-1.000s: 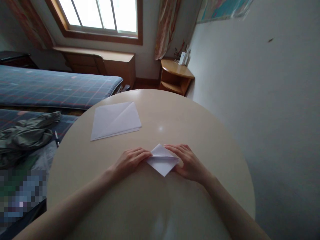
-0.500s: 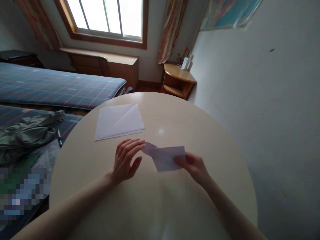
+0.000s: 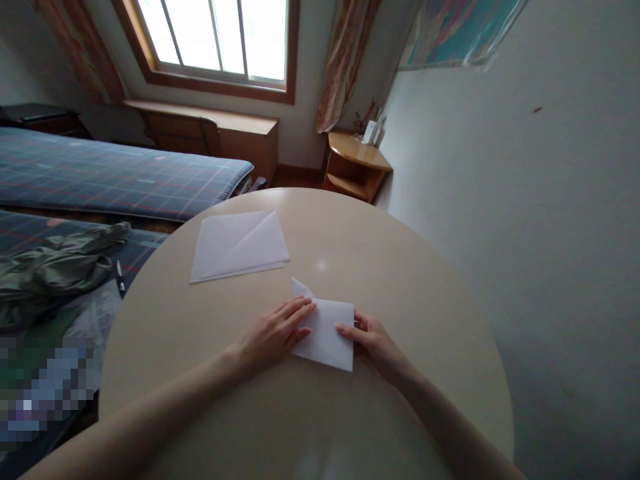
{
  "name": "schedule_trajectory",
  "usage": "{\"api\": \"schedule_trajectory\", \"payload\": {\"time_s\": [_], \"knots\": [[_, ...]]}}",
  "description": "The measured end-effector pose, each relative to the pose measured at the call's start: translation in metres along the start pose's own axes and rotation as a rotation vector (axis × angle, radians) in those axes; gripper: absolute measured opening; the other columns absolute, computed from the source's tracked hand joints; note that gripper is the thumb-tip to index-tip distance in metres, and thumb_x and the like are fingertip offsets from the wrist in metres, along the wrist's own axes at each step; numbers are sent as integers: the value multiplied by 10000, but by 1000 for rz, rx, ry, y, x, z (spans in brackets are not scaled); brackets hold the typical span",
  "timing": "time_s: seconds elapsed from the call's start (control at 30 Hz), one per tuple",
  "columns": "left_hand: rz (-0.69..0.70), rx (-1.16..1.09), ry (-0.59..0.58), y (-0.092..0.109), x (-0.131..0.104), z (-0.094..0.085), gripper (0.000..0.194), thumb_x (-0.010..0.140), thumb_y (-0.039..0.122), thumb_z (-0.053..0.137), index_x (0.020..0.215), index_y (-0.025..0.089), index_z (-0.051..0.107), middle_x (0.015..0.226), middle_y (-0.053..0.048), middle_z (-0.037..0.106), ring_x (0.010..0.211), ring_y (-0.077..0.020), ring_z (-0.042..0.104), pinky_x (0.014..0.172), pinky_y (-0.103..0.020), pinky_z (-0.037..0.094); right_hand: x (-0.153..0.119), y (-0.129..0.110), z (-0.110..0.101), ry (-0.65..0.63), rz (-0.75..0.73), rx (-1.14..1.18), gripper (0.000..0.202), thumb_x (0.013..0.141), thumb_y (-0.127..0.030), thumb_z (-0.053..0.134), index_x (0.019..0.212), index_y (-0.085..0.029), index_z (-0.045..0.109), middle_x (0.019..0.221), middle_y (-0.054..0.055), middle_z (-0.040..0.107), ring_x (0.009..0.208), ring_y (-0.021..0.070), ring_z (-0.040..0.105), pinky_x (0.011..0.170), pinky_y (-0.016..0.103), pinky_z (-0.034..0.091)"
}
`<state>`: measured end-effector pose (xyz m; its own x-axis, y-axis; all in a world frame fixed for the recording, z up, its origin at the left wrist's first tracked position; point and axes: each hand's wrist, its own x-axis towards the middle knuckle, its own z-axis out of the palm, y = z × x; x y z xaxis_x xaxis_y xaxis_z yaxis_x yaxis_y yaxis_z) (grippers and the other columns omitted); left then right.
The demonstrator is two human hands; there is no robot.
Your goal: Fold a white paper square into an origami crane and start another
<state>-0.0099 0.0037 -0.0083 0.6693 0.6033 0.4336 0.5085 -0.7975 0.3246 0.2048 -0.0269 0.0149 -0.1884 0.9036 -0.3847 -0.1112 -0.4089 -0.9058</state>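
A small folded white paper (image 3: 330,327) is between my two hands over the round table, with a pointed flap sticking up at its far left corner. My left hand (image 3: 277,330) is closed at the paper's left side, its fingers together and pressed on the flap, the thumb lying on the near part. At the right edge, my right hand (image 3: 377,343) pinches the paper, thumb on top and fingers underneath, partly hidden. Farther off to the left lie larger white sheets (image 3: 240,243), the top one showing a diagonal crease.
The round cream table (image 3: 400,267) stands close to the right wall. On its left is a bed with a plaid mattress (image 3: 145,233), a crumpled green cloth (image 3: 55,260) and a pen (image 3: 120,275). A wooden corner shelf (image 3: 360,152) stands beyond.
My left hand has moved right and closed onto the paper from beside its tip. The paper has come nearer and turned, its flap now pointing up; my right hand keeps its pinch.
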Motion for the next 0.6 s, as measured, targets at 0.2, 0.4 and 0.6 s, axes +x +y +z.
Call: {"api": "schedule_trajectory", "payload": {"time_s": [0.2,0.4,0.6], "knots": [[58,91,-67,-7,-1,6,344,948,233,360,1266,159,468,1301,-108,512,1220,-233,455,1008,-435,402,-2,-5,-17,251,-181,-789,515,824,-594,407,499,-198,458,389,-10,461,340,108,424,367,230,298],[105,83,-86,-5,-3,3,321,935,140,360,1214,155,518,1246,-114,547,1154,-220,509,954,-393,460,1,-7,-25,220,-748,-1062,146,856,-285,485,769,-204,570,818,71,643,771,191,599,693,319,488],[97,43,-131,-1,-3,-2,358,943,141,335,1275,186,463,1259,-83,550,1167,-197,506,955,-344,465,6,2,-21,-135,-827,-1091,318,866,-132,435,1127,-222,593,1181,86,608,1089,198,550,920,394,476]]}}
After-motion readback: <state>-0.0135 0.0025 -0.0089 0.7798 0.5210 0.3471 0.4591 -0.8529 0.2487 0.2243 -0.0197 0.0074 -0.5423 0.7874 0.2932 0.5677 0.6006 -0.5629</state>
